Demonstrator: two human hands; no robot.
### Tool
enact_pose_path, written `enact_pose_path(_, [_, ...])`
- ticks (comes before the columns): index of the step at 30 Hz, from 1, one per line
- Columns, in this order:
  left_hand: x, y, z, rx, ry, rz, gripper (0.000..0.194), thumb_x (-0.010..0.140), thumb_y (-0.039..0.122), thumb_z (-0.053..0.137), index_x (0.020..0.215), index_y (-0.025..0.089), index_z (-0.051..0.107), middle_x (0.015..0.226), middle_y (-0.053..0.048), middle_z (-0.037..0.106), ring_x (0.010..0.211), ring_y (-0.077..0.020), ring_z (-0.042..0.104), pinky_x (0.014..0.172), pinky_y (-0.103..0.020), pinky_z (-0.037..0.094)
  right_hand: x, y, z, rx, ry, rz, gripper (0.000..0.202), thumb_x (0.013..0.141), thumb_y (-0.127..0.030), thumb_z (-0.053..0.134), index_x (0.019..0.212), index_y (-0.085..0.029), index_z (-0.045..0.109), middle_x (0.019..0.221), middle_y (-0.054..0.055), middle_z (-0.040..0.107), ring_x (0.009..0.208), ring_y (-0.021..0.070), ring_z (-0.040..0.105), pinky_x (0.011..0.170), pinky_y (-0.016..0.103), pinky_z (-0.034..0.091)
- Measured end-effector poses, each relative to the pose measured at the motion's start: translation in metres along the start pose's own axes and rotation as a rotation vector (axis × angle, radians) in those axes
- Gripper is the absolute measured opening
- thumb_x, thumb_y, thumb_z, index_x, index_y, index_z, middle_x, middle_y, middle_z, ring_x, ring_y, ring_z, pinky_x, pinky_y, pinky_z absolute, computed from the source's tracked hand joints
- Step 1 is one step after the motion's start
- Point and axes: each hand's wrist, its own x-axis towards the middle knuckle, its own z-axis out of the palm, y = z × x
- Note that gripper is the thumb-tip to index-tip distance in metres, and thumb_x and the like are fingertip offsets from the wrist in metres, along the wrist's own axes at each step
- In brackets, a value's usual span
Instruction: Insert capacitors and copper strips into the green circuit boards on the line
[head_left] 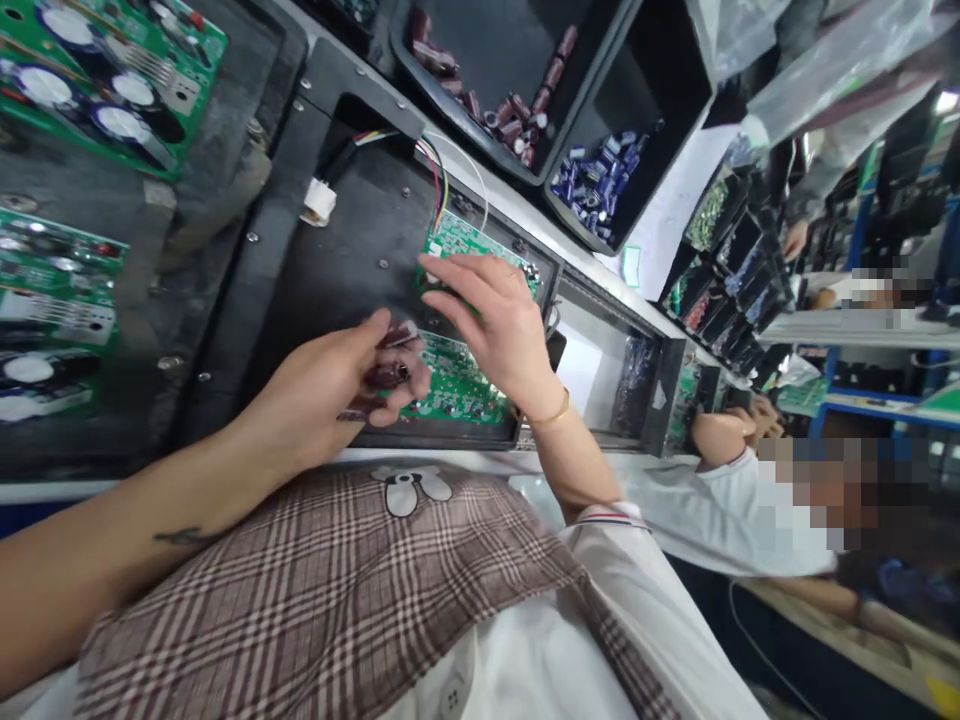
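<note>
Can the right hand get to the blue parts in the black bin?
Probably yes. The bin is open on top, and only its near rim seems to stand between the right hand and the blue parts. How far it must stretch is hard to tell.

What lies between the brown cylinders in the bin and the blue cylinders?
The head view shows black bin walls between the brown cylinders and the blue cylinders.

PCBs point(466, 388) grn. Lg caps point(517, 125) maroon w/ silvery ends; sm caps point(600, 180) blue/silvery. Bins point(654, 112) & fixture point(300, 290) blk. Connector point(319, 203) wht; wires point(439, 180) red, yel, wht. Apron point(315, 570) brn/wht plaid. Bracelet point(551, 410) gold-tone. Sleeve point(634, 570) wht, red/navy trim point(611, 517).
</note>
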Motion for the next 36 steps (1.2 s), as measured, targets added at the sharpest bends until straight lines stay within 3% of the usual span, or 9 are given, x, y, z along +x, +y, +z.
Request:
enact_pose_path(4, [-0.011,-0.02,0.01,0.089,-0.12,-0.087,0.043,0.104,0.045,0.05,0.076,0.013,0.059,0.059,-0.001,0.054,0.042,-0.0053,0.042,0.035,-0.011,0.028,-0.05,-0.033,-0.025,0.089,-0.037,0.065,0.026,0.108,-0.036,0.049,0.122,-0.027,0.069,0.113,0.001,0.075,0.109,0.0158,0.067,0.109,0.034,0.047])
enact_pose_path(7, [-0.022,-0.045,0.009,0.099,-0.118,-0.286,0.017,0.097,0.027,0.062,0.092,0.013,0.071,0.086,-0.007,0.07,0.061,-0.0124,0.064,0.035,-0.014,0.039,-0.096,-0.04,-0.022,0.047,0.011,0.217,0.022,0.107,-0.034,0.051,0.112,-0.025,0.071,0.107,0.001,0.077,0.101,0.0155,0.068,0.111,0.036,0.044])
enact_pose_path(9, [-0.028,-0.06,0.004,0.155,-0.113,-0.391,0.016,0.09,0.012,0.064,0.101,0.012,0.076,0.11,-0.013,0.076,0.086,-0.02,0.075,0.053,-0.019,0.059,-0.122,-0.037,-0.01,0.024,0.019,0.284,0.02,0.107,-0.031,0.052,0.11,-0.025,0.07,0.108,0.001,0.078,0.101,0.0154,0.069,0.115,0.039,0.041])
enact_pose_path(12, [-0.031,-0.074,-0.005,0.203,-0.112,-0.442,0.021,0.092,0.009,0.062,0.103,0.011,0.079,0.118,-0.018,0.076,0.099,-0.0248,0.077,0.074,-0.025,0.066,-0.143,-0.031,0.011,0.005,0.003,0.293,0.021,0.108,-0.026,0.049,0.113,-0.024,0.069,0.111,0.0,0.078,0.106,0.0151,0.069,0.122,0.043,0.034])
enact_pose_path(17, [-0.031,-0.079,-0.015,0.208,-0.06,-0.394,0.015,0.092,0.012,0.066,0.098,0.012,0.081,0.1,-0.017,0.079,0.076,-0.017,0.075,0.062,-0.018,0.061,-0.143,-0.032,0.022,-0.013,0.017,0.277,0.022,0.108,-0.026,0.048,0.112,-0.022,0.069,0.109,0.001,0.078,0.103,0.0145,0.071,0.127,0.047,0.029])
enact_pose_path(21, [-0.031,-0.08,-0.017,0.105,-0.062,-0.32,0.021,0.09,0.005,0.066,0.103,0.012,0.081,0.1,-0.016,0.077,0.086,-0.0182,0.075,0.08,-0.023,0.063,-0.142,-0.036,0.022,-0.049,0.024,0.263,0.022,0.108,-0.026,0.048,0.112,-0.022,0.07,0.105,0.001,0.078,0.098,0.0148,0.072,0.127,0.049,0.031])
enact_pose_path(24, [-0.031,-0.081,-0.016,0.056,-0.091,-0.291,0.014,0.091,0.007,0.066,0.097,0.012,0.078,0.1,-0.016,0.076,0.092,-0.0217,0.074,0.086,-0.03,0.063,-0.146,-0.034,0.025,-0.101,0.039,0.188,0.023,0.108,-0.022,0.048,0.117,-0.023,0.068,0.112,0.003,0.077,0.109,0.0165,0.07,0.128,0.055,0.028])
enact_pose_path(30, [-0.037,-0.078,-0.016,0.07,-0.08,-0.276,0.009,0.094,0.015,0.063,0.089,0.01,0.07,0.081,-0.011,0.069,0.065,-0.0138,0.063,0.057,-0.021,0.054,-0.147,-0.021,0.026,-0.121,-0.004,-0.039,0.027,0.107,-0.018,0.048,0.126,-0.026,0.066,0.121,0.002,0.076,0.124,0.0166,0.065,0.127,0.055,0.032])
enact_pose_path(36, [-0.044,-0.072,-0.01,0.037,-0.008,-0.139,0.012,0.091,0.005,0.058,0.088,0.01,0.068,0.077,-0.006,0.061,0.064,-0.0125,0.057,0.052,-0.021,0.051,-0.133,-0.057,0.003,0.094,0.058,0.109,0.031,0.103,-0.041,0.059,0.127,-0.024,0.067,0.113,0.002,0.078,0.105,0.0139,0.07,0.117,0.04,0.042])
